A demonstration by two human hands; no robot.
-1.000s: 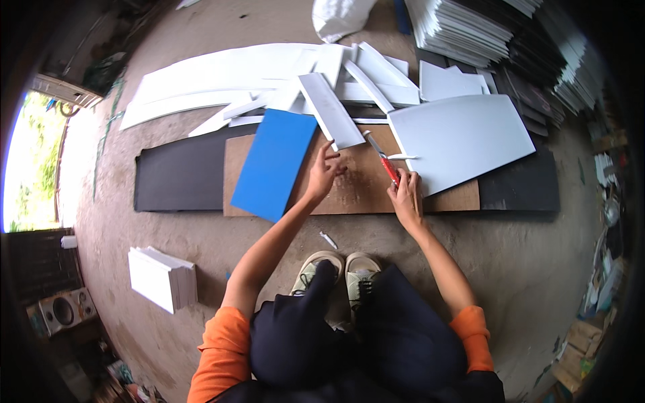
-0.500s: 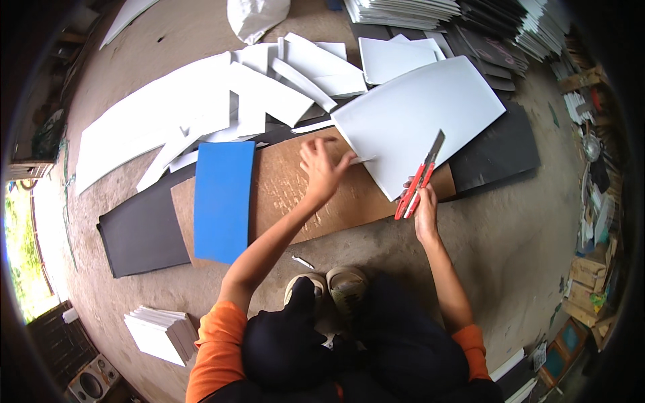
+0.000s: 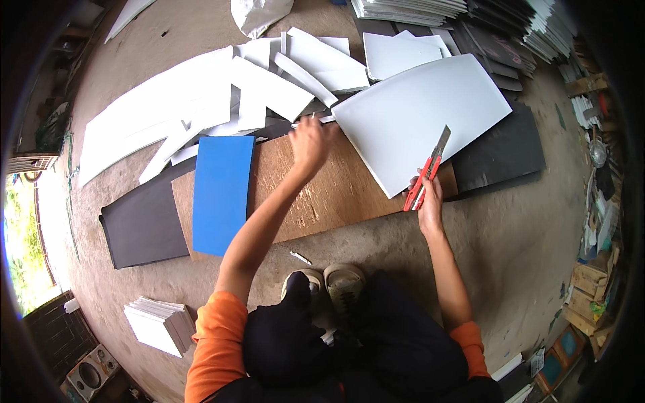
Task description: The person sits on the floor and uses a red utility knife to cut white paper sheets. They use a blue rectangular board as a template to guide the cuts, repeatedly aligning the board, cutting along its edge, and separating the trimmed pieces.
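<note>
Left hand (image 3: 310, 142): blurred, above the far part of the brown board (image 3: 336, 188). Its fingertips are hard to make out; whether they pinch the thin white strip (image 3: 327, 119) beside them cannot be told from this view. Right hand (image 3: 431, 201): fingers wrapped around the utility knife (image 3: 430, 166), partly covering its handle. The black sheet (image 3: 144, 225) shows at both ends of the brown board, its middle hidden. The white bag (image 3: 261, 17) is cut off by the upper edge.

Count: one knife, one blue panel (image 3: 223, 195), one brown board, one large white sheet (image 3: 430, 94), two shoes (image 3: 344, 282). The overlapping white pieces (image 3: 272, 87) and the floor stack (image 3: 158, 327) cannot be counted reliably.

Knife: red handle, grey blade extended and pointing away from the wearer, held over the large white sheet's near right part.
</note>
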